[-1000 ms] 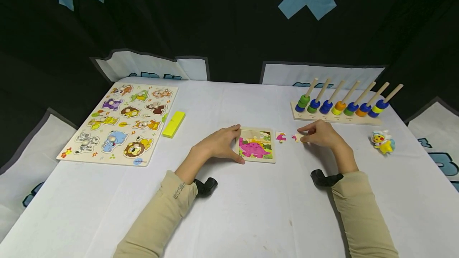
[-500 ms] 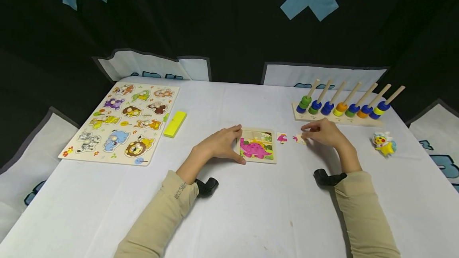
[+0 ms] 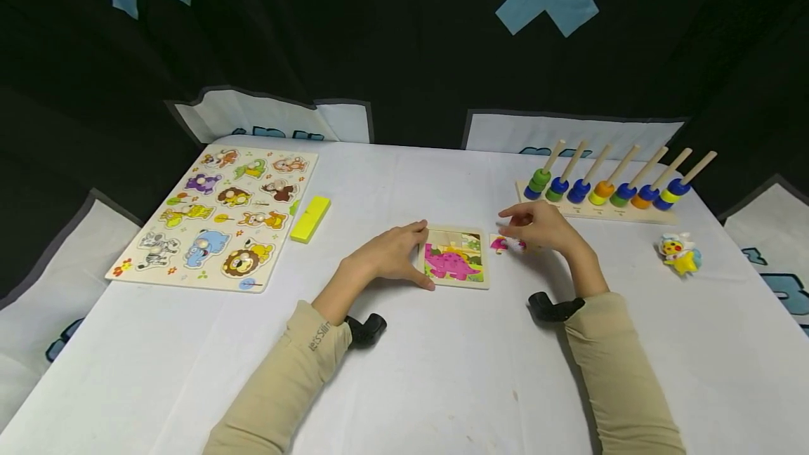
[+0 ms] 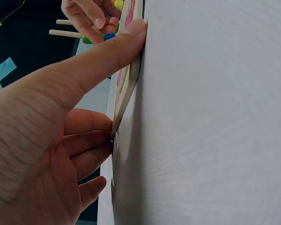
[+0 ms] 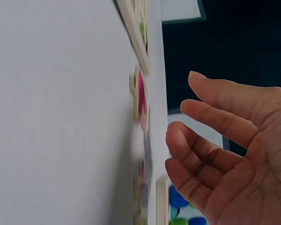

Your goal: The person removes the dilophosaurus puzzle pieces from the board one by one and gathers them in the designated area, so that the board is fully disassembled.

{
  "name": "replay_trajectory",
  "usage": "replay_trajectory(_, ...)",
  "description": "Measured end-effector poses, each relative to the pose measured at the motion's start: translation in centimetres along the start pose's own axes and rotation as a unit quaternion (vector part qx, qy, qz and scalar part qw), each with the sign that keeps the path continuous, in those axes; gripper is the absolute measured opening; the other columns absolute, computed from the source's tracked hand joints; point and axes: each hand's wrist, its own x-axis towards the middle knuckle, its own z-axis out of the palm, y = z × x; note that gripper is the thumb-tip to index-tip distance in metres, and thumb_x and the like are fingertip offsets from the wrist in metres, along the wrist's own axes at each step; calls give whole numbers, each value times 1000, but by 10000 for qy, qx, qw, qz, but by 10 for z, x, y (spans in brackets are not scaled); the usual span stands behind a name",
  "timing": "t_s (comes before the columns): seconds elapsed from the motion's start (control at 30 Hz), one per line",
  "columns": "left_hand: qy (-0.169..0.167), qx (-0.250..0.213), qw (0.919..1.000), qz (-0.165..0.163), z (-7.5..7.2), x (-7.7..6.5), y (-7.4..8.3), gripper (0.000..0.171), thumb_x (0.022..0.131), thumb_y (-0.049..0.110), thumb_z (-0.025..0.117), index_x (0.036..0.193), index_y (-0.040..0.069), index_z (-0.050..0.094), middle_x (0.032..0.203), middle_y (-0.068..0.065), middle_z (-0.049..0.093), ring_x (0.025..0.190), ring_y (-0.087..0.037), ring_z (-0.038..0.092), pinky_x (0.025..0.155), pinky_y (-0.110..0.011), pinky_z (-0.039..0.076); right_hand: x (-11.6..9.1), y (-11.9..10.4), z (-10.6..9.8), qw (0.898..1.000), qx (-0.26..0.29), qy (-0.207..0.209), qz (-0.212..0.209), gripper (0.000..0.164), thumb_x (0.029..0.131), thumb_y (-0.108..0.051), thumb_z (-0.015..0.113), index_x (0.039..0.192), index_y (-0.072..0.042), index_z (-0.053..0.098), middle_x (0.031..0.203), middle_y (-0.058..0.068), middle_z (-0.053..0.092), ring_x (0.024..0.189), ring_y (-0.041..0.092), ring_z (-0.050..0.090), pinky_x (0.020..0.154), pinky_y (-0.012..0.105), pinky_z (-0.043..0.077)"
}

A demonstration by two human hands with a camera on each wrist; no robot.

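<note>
A small wooden dinosaur jigsaw tray (image 3: 456, 285) lies mid-table, its picture showing a pink dinosaur. My left hand (image 3: 388, 256) holds its left side, thumb at the near corner and fingers at the far one, as the left wrist view also shows. Just right of the tray lies a loose jigsaw piece (image 3: 498, 244) with pink on it. Another piece (image 3: 520, 245) lies beside that one, partly covered by my right hand (image 3: 540, 225) in the head view. That hand hovers over the pieces with fingers loosely bent and parted, holding nothing in the right wrist view.
A large animal peg puzzle (image 3: 215, 223) lies at the left, with a yellow block (image 3: 310, 220) by its right edge. A bead counting rack (image 3: 603, 209) with upright pegs stands at the back right, and a small yellow figurine (image 3: 679, 253) is in front of it.
My right hand has left the farther jigsaw piece and moved left over the two pieces. My left hand keeps its place on the tray. The head view has shifted slightly.
</note>
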Motion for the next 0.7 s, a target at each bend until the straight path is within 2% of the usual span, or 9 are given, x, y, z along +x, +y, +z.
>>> replay_trajectory(0.17,-2,-19,10000,-32,0,0,0,100,63,52,76,140,5,33,151,-6,21,139,-20,20,114,-36,21,6,-15,10,9997,72,-117,-210,39,78,-24,69,112,-6,63,86,11,59,71,20,48,52,23,43)
replay_trajectory(0.43,-8,-48,10000,-61,0,0,1,99,63,52,76,139,5,33,151,-6,22,139,-21,21,114,-36,22,12,-30,27,9974,135,-388,-600,29,73,-16,73,98,-3,67,80,9,62,63,16,48,51,22,42)
replay_trajectory(0.7,-20,-25,10000,-80,-1,0,2,99,63,52,75,139,6,34,151,-5,21,139,-20,21,114,-36,22,12,-37,35,9971,-307,-390,-577,27,72,-15,74,96,-5,69,87,9,59,77,18,48,60,23,41)
